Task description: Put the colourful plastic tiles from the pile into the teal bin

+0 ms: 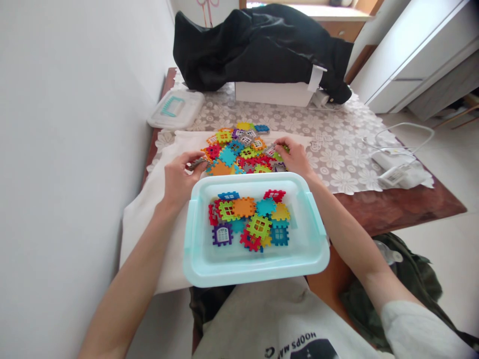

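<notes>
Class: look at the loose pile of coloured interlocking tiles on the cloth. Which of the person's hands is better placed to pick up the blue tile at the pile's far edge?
Probably the right hand: it rests farther up the pile, nearer the blue tile. The left hand sits at the pile's near-left corner.

Left hand (182, 174): its fingertips curl over small pieces at the near left edge of the pile of tiles (239, 149); what they pinch is too small to tell.
Right hand (295, 155): its fingers cover tiles at the pile's right edge.
Tray (209, 259): its far rim hides the pile's near edge.
Black garment (258, 45): beyond the pile, covering the white box (273, 93) top.
</notes>
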A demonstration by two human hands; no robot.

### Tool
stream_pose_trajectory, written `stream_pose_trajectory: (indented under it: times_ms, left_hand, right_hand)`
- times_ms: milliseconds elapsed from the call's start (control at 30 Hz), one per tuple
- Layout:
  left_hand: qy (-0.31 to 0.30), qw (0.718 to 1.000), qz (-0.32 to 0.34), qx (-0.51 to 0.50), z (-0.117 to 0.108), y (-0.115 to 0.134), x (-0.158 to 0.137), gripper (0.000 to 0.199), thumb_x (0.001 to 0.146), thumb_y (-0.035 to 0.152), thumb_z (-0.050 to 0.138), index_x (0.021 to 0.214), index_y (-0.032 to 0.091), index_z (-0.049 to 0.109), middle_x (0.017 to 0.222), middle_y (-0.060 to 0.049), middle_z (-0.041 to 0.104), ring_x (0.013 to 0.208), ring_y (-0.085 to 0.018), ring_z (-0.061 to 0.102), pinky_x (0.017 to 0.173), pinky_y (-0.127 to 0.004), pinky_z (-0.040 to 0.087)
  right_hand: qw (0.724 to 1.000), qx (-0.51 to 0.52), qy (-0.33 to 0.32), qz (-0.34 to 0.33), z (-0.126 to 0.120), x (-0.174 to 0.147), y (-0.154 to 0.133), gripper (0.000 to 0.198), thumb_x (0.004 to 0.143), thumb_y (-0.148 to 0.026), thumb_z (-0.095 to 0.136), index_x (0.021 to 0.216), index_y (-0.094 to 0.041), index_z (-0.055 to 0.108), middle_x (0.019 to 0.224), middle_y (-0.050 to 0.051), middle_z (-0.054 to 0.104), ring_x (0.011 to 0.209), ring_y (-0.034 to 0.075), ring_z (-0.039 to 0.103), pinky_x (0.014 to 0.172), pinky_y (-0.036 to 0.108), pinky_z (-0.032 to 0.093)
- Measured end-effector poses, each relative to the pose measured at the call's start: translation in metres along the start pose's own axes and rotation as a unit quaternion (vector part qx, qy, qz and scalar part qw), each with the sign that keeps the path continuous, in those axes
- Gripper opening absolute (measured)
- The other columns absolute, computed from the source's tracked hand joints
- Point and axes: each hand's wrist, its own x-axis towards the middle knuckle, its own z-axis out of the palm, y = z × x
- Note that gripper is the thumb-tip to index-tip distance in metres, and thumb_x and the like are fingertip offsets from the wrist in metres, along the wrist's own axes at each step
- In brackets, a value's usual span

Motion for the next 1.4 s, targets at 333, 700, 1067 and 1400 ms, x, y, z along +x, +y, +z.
stream_pose_trajectory:
  times_ms: [333,700,1067,1400]
  left_hand:
    - [-0.069,0.998,0.001,0.005,0.003,-0.009,0.001,0.038,0.088,0.045,0.079,0.119,0.023,0.085,0.117,-0.009,0.087,0.091,-0.025,0.073,0.086,-0.038,0.060]
    - [-0.060,0.997,-0.041,0.023,-0.001,-0.011,0.002,0.035,0.086,0.046,0.084,0.112,0.023,0.078,0.104,-0.008,0.085,0.087,-0.026,0.074,0.077,-0.036,0.058]
    - [0.034,0.998,-0.035,0.051,-0.014,-0.012,0.007,0.025,0.087,0.048,0.084,0.092,0.024,0.080,0.084,-0.003,0.080,0.073,-0.022,0.069,0.068,-0.034,0.053]
    - [0.088,0.993,-0.028,-0.073,-0.011,-0.014,0.010,0.034,0.078,0.046,0.093,0.096,0.023,0.075,0.089,-0.002,0.078,0.074,-0.018,0.067,0.067,-0.030,0.054]
  right_hand:
    - [0.993,-0.028,-0.105,-0.050,-0.001,-0.007,-0.013,0.045,0.099,-0.031,0.065,0.142,-0.025,0.073,0.146,0.012,0.079,0.135,0.036,0.071,0.123,0.055,0.052]
    - [0.987,-0.022,-0.142,-0.066,-0.007,-0.007,-0.015,0.067,0.079,-0.014,0.055,0.142,-0.024,0.075,0.151,0.009,0.078,0.143,0.034,0.070,0.129,0.055,0.051]
    - [0.988,0.148,-0.027,0.023,-0.008,0.002,-0.015,0.044,0.084,-0.067,0.085,0.099,-0.028,0.070,0.096,0.003,0.076,0.093,0.026,0.072,0.093,0.044,0.063]
    - [0.954,0.293,-0.049,0.048,-0.019,-0.004,-0.031,0.060,0.084,-0.089,0.076,0.100,-0.032,0.068,0.100,0.006,0.077,0.100,0.031,0.075,0.093,0.052,0.065]
